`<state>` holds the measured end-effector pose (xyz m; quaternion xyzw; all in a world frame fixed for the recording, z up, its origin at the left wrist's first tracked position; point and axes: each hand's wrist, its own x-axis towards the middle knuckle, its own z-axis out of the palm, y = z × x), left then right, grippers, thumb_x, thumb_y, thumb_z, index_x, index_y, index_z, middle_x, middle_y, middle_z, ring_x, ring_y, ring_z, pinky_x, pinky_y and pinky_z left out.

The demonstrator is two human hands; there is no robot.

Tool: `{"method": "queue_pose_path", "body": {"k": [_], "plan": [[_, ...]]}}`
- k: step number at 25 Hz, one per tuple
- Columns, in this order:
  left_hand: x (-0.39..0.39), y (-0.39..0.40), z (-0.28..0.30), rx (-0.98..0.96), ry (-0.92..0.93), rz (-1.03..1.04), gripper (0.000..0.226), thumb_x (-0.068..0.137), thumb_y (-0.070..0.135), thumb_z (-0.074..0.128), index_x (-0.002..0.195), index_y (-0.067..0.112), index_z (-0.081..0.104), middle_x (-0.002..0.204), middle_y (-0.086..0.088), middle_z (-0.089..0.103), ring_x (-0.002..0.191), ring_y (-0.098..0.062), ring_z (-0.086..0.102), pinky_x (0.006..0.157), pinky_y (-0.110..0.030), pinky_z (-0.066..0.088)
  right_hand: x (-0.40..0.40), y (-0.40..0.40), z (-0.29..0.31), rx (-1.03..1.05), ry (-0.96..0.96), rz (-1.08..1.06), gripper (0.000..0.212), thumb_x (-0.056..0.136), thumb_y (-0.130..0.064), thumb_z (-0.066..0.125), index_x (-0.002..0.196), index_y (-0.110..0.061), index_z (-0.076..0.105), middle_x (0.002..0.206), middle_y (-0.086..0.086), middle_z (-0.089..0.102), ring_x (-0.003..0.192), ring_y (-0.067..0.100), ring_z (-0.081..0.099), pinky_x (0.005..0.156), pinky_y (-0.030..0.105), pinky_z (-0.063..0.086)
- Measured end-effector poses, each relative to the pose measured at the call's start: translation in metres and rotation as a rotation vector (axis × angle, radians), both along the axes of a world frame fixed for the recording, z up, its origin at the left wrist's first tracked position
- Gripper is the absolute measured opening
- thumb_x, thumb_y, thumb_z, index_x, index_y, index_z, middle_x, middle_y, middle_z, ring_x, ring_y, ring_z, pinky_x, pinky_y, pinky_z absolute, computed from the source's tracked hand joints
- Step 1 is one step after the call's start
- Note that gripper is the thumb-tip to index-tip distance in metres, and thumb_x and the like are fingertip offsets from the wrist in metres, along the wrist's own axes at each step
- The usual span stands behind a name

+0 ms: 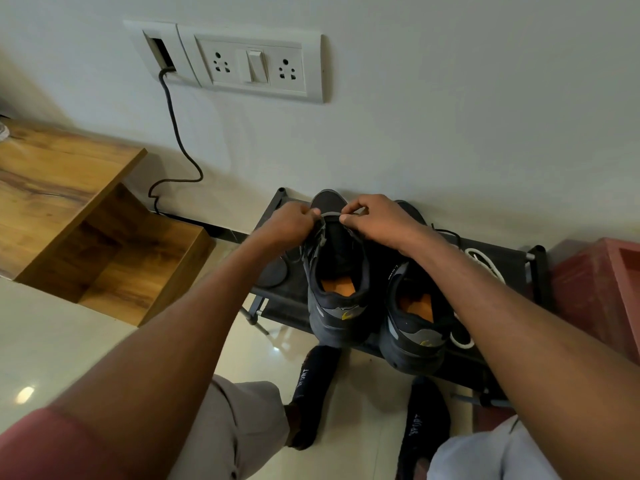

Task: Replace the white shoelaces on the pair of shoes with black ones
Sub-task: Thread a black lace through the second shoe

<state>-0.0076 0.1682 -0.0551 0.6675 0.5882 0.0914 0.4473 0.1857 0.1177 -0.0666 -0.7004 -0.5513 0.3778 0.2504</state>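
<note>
Pinching a lace (329, 215) at the left shoe (334, 271) toe, both grips, left hand (294, 220) and right hand (374, 218), near the wall (450, 133).

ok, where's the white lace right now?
Head view, right side: the white lace lies loose on the black rack, beside the right shoe.

White wall (450, 98), glossy floor (52, 341), wooden shelf (52, 181).

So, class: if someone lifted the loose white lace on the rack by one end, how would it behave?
The white lace would probably hang floppy, since it lies in loose loops. It likely weighs little, being thin cord. It may snag, as it runs beside the right shoe.
</note>
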Motion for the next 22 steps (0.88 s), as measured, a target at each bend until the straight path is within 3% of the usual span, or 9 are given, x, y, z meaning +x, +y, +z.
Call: {"method": "queue_pose_path", "body": {"k": [2,4,7,10,13,15,18,20,22], "plan": [[-0.007,0.002,0.011,-0.167,-0.311,0.197,0.028,0.111,0.028,0.048,0.089,0.014,0.059,0.074,-0.006,0.056,0.076,-0.025,0.054,0.075,-0.040,0.051,0.000,0.001,-0.002,0.008,-0.028,-0.003,0.020,0.097,-0.038,0.071,0.114,-0.028,0.071,0.103,-0.007,0.064,0.104,0.015,0.062,0.085,0.028,0.043],[-0.016,0.005,0.022,-0.318,-0.497,0.340,0.021,0.111,0.029,0.048,0.099,0.014,0.056,0.080,-0.006,0.062,0.084,-0.031,0.059,0.092,-0.054,0.054,0.001,0.002,-0.003,0.014,-0.054,-0.025,0.018,0.097,-0.038,0.071,0.113,-0.027,0.069,0.104,-0.004,0.063,0.102,0.017,0.062,0.083,0.029,0.042],[-0.022,0.008,0.029,-0.404,-0.609,0.453,0.039,0.113,0.038,0.041,0.083,0.014,0.049,0.081,-0.005,0.062,0.092,-0.040,0.066,0.096,-0.060,0.052,0.000,0.000,-0.001,-0.006,-0.099,-0.016,0.027,0.098,-0.043,0.070,0.114,-0.022,0.068,0.105,-0.003,0.062,0.099,0.017,0.060,0.082,0.030,0.041],[-0.026,0.004,0.030,-0.487,-0.743,0.611,0.045,0.114,0.036,0.035,0.077,0.013,0.045,0.070,-0.008,0.057,0.098,-0.044,0.067,0.107,-0.065,0.046,-0.001,-0.003,0.001,-0.008,-0.150,-0.017,0.029,0.099,-0.045,0.069,0.113,-0.020,0.069,0.103,-0.001,0.064,0.099,0.019,0.062,0.082,0.031,0.042],[-0.031,0.005,0.023,-0.570,-0.973,0.768,0.047,0.115,0.036,0.032,0.075,0.013,0.043,0.074,-0.011,0.054,0.123,-0.055,0.060,0.110,-0.071,0.038,0.000,-0.001,-0.001,-0.043,-0.175,-0.025,0.018,0.098,-0.038,0.070,0.102,-0.020,0.070,0.103,0.003,0.071,0.099,0.023,0.067,0.082,0.032,0.048],[-0.028,0.007,0.025,-0.550,-0.899,0.719,0.048,0.114,0.040,0.031,0.075,0.015,0.044,0.081,-0.010,0.057,0.124,-0.049,0.061,0.105,-0.066,0.045,0.000,0.001,-0.002,-0.071,-0.262,0.020,0.013,0.098,-0.031,0.071,0.094,-0.019,0.071,0.101,0.008,0.073,0.099,0.028,0.069,0.080,0.031,0.047],[-0.031,0.011,0.034,-0.416,-0.576,0.627,0.046,0.114,0.044,0.030,0.079,0.018,0.045,0.079,-0.008,0.062,0.090,-0.033,0.074,0.076,-0.044,0.057,0.000,0.002,0.008,-0.101,-0.291,0.027,0.020,0.096,-0.032,0.071,0.088,-0.015,0.075,0.091,0.008,0.075,0.089,0.027,0.070,0.074,0.030,0.049],[-0.039,0.007,0.045,-0.396,-0.399,0.496,0.044,0.113,0.045,0.032,0.083,0.018,0.049,0.066,-0.002,0.062,0.062,-0.021,0.072,0.060,-0.032,0.051,-0.002,0.000,0.022,-0.185,-0.194,0.002,0.031,0.098,-0.038,0.068,0.084,-0.011,0.075,0.069,0.002,0.070,0.061,0.019,0.060,0.057,0.027,0.044],[-0.044,-0.002,0.063,-0.350,-0.242,0.299,0.045,0.111,0.049,0.039,0.085,0.017,0.058,0.059,0.002,0.053,0.048,-0.015,0.060,0.052,-0.028,0.045,-0.007,-0.001,0.040,-0.249,-0.001,-0.030,0.033,0.101,-0.038,0.063,0.082,-0.013,0.073,0.056,-0.004,0.059,0.048,0.013,0.044,0.046,0.022,0.033]]}}
